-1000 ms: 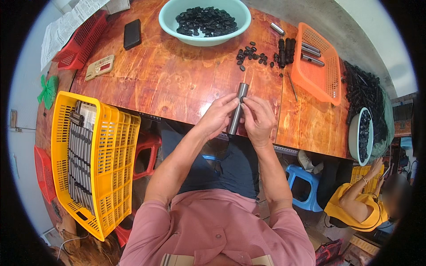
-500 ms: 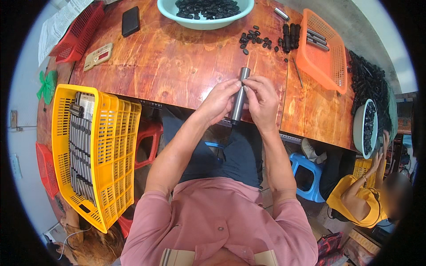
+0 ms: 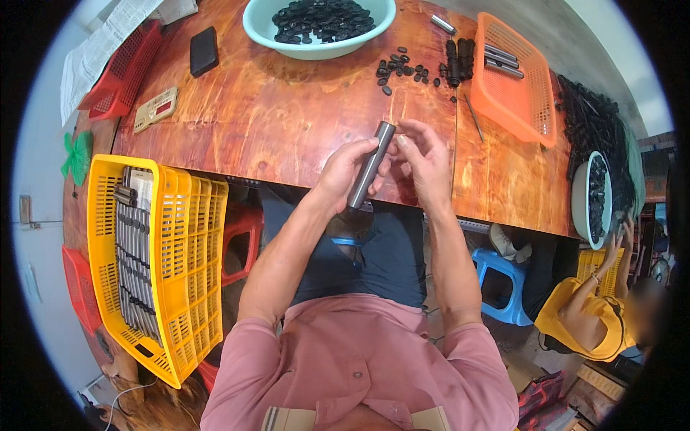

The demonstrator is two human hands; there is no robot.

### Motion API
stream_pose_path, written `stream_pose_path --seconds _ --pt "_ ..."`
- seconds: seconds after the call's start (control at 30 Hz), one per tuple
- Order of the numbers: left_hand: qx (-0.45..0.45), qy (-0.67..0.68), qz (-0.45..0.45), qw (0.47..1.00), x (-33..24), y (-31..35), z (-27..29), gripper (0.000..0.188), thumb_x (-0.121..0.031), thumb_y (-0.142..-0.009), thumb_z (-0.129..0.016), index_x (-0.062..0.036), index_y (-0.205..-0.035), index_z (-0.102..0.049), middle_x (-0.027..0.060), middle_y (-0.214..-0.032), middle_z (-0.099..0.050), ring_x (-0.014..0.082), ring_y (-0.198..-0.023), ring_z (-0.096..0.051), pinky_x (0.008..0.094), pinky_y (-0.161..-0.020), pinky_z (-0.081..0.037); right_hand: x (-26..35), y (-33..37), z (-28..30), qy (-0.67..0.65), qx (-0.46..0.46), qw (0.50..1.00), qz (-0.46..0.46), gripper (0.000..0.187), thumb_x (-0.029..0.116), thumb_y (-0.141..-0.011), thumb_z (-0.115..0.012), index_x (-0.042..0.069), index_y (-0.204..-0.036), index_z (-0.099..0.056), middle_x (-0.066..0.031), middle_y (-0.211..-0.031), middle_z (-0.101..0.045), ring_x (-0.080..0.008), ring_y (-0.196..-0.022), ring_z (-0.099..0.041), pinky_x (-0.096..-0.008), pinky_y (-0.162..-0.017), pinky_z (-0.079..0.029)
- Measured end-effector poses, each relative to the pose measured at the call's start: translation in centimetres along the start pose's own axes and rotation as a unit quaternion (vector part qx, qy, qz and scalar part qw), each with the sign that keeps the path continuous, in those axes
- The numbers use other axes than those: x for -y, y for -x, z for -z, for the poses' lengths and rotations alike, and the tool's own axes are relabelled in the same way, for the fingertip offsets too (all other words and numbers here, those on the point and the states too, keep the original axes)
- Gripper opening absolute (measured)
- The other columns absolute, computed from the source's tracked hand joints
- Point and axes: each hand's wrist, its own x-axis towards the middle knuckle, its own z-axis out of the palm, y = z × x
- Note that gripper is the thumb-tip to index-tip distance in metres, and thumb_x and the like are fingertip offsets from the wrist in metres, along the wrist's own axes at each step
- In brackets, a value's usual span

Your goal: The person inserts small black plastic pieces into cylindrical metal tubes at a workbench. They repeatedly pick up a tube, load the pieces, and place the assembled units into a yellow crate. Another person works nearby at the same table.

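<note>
One head-worn fisheye view looks down over the wooden table [image 3: 251,129]

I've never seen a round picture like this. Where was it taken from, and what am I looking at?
There's no robot here, just a person's bare hands. A camera worn on the head looks down, and its wide lens bends straight edges. The left hand holds a dark metal tube; the right hand is close beside it, though its grip is unclear. On the wooden table are a pale green bowl of small black pieces and an orange basket containing shiny tubes.
</note>
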Motion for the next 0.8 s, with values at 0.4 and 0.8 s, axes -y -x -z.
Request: stream_pose_path --seconds 0.4,0.8 --pt "-0.031 -0.213 -0.019 0.976 0.1 0.5 -1.6 0.035 -0.036 -0.107 -0.051 -0.0021 -0.104 -0.062 0.0085 -0.082 -0.067 0.0133 -0.061 -0.064 0.0249 -0.054 -0.053 0.3 0.2 0.8 -0.051 0.033 0.996 -0.06 0.035 0.006 -0.097 -0.065 -0.003 -0.131 -0.059 -0.0081 -0.103 -0.069 -0.0111 -0.084 -0.064 -0.0235 -0.071 -0.053" --pt "-0.057 -0.43 -0.077 0.898 0.2 1.1 -2.3 0.029 -0.026 -0.105 -0.055 0.0009 -0.102 -0.064 0.0071 -0.078 -0.065 0.0154 -0.068 -0.064 0.0307 -0.06 -0.05 0.9 0.1 3.0 -0.025 0.066 0.997 -0.032 0.033 0.012 -0.097 -0.067 0.0 -0.128 -0.063 -0.0035 -0.1 -0.07 -0.0045 -0.073 -0.059 -0.0186 -0.057 -0.045"
